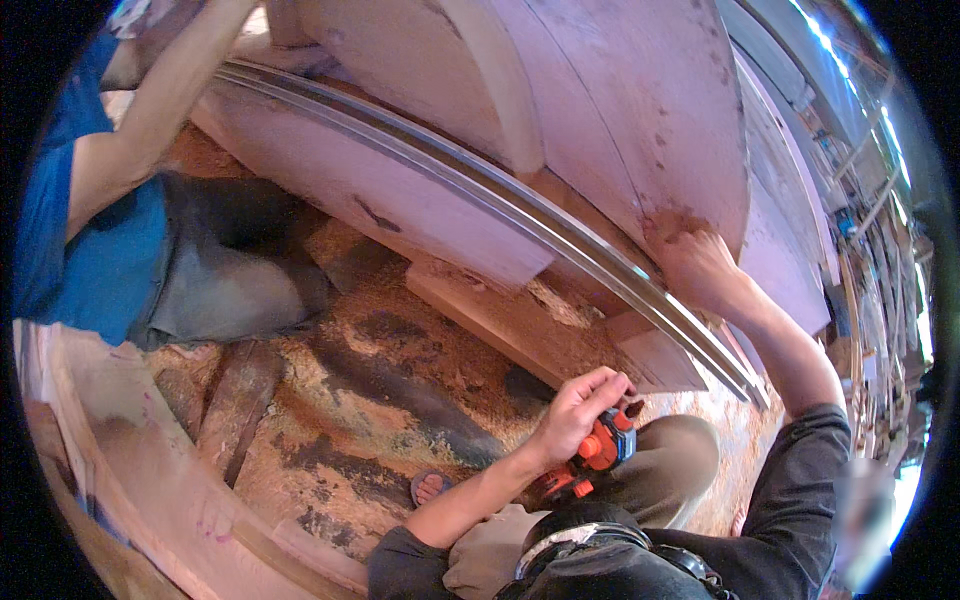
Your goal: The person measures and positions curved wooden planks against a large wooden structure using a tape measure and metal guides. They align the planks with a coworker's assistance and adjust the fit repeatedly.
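A broad wooden panel (640,110) lies beyond a long metal rail (560,228). The right hand (700,265) is bent at the panel's lower end; the left hand (575,418) curls beside an orange-and-black tool (602,449). Either grip: cannot tell.

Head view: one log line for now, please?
left hand: curled by orange-black tool, grip unclear; right hand: at large panel; metal rails: slanting across view

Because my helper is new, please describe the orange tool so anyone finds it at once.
Follow the long metal rail to its lower end. Left of it is the left hand, the orange tool just beneath. Bright orange parts set it apart from the drab trousers beside it.
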Available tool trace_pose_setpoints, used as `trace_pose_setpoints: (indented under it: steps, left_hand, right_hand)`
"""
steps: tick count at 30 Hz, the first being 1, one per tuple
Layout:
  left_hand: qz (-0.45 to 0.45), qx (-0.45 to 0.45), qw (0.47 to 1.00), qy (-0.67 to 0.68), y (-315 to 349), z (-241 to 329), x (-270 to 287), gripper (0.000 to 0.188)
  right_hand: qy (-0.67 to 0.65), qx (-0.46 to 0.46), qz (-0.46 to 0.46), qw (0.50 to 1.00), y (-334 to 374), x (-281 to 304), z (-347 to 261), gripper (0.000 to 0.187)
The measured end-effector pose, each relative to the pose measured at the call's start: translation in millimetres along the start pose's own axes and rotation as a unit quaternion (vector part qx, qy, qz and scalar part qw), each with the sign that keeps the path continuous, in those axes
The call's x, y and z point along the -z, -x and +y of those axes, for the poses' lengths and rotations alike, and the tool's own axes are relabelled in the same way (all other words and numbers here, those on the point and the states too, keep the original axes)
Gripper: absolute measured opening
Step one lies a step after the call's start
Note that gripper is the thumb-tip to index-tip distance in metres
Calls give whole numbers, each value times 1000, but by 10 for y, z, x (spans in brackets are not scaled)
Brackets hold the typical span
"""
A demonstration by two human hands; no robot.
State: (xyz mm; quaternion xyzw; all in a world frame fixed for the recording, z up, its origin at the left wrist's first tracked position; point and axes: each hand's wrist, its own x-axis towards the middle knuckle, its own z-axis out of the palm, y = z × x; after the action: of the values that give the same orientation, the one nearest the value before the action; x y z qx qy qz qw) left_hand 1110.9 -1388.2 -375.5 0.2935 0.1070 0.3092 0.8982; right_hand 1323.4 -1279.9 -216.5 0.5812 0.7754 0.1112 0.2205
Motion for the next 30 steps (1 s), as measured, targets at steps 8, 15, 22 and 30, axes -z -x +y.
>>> trace_pose_setpoints:
  steps: [8,15,22,30]
  left_hand:
    - [4,-3,1000,2,22,70,-58,34]
    - [10,-5,1000,0,21,46,-52,34]
    - [10,-8,1000,-3,16,41,-47,34]
    - [23,-7,1000,9,16,29,-48,32]
  right_hand:
    - [18,-33,-73,997,13,12,23,76]
    - [24,-13,-50,998,13,-33,45,76]
    - [28,-24,-76,996,14,-54,78,72]
    - [38,63,109,991,20,-193,131,59]
